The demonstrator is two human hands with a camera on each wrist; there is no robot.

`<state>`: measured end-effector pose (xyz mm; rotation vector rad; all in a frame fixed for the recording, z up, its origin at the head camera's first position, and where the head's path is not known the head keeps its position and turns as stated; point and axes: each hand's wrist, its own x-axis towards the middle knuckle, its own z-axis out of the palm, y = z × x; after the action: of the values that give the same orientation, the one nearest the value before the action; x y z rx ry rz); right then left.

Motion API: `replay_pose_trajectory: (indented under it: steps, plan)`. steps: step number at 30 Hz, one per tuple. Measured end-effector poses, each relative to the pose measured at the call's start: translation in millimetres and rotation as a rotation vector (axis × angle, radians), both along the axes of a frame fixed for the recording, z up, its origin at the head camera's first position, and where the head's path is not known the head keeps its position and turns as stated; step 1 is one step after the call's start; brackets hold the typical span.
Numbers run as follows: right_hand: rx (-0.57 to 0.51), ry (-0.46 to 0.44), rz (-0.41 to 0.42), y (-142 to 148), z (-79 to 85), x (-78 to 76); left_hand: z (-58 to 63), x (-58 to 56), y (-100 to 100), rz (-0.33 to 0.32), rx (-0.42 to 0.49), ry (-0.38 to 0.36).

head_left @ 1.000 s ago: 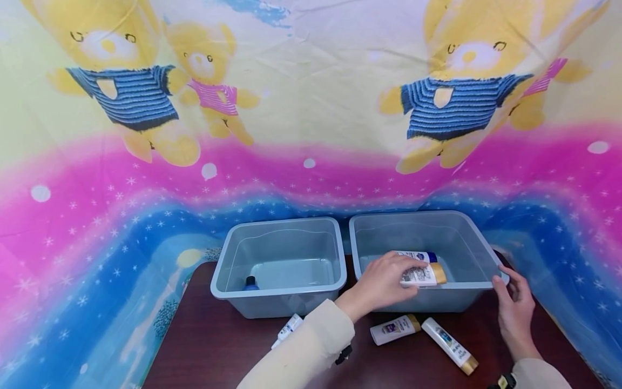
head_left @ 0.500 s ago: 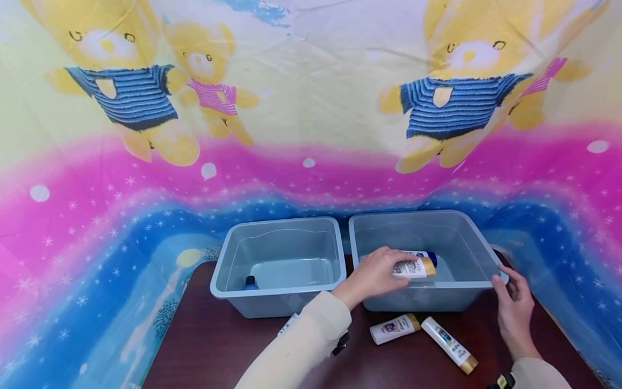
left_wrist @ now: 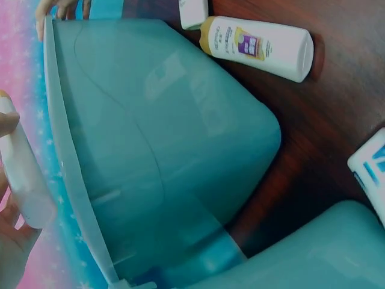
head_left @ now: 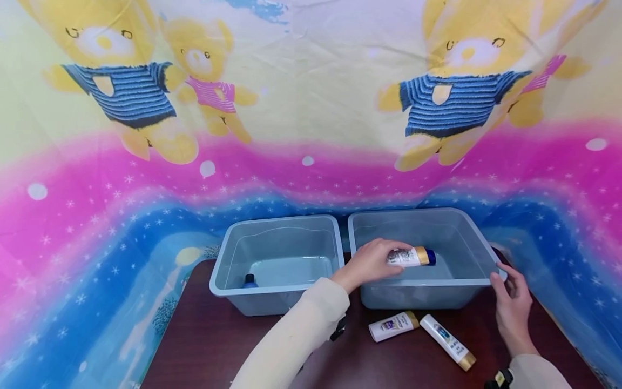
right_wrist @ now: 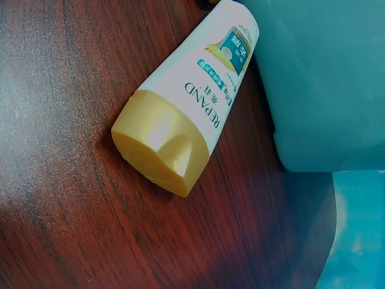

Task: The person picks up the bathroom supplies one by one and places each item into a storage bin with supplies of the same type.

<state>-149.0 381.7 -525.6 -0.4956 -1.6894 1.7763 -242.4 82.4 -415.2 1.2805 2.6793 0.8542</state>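
Note:
In the head view my left hand (head_left: 370, 263) holds a white bottle with a gold cap (head_left: 407, 257) over the right grey bin (head_left: 427, 282). The bottle lies sideways, cap to the right. Behind it shows the dark blue cap (head_left: 431, 257) of another bottle in that bin; its body is hidden. My right hand (head_left: 515, 310) grips the bin's front right corner, thumb on the near side. At the left edge of the left wrist view, fingers hold the white bottle (left_wrist: 27, 174). The right wrist view shows a white tube with a gold cap (right_wrist: 195, 84), but no hand.
A left grey bin (head_left: 277, 291) stands beside the right one, with a blue bottle with a black cap (head_left: 250, 281) inside. On the dark wood table (head_left: 204, 335) lie a white bottle with a purple label (head_left: 393, 326) and the gold-capped tube (head_left: 447, 341). A bear-print cloth (head_left: 301, 108) hangs behind.
My left hand and its bottle have moved slightly left and farther over the right bin. The sleeve now covers the small white bottle in front of the left bin. My right hand stays on the corner.

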Motion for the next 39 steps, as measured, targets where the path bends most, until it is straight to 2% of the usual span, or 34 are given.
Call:
replay_pose_trajectory:
  steps: [8, 16, 24, 33, 39]
  plan:
    - [-0.004, -0.02, 0.012, -1, -0.3, 0.5, 1.6, -13.4, -2, 0.004, -0.028, -0.043]
    - [-0.031, -0.018, 0.01, -2, -0.7, 1.6, 0.6, -19.4, -4, -0.008, -0.048, -0.061]
    - [-0.024, -0.01, 0.01, -1, -2.4, 0.8, -8.4, -23.6, -5, 0.011, -0.068, -0.086]
    - [-0.014, -0.005, 0.01, -4, 3.7, 2.9, -15.4, -27.9, -6, 0.026, -0.105, -0.066]
    - [-0.01, 0.003, 0.0, -5, 6.9, 3.6, -18.2, -29.7, -5, 0.025, -0.16, -0.041]
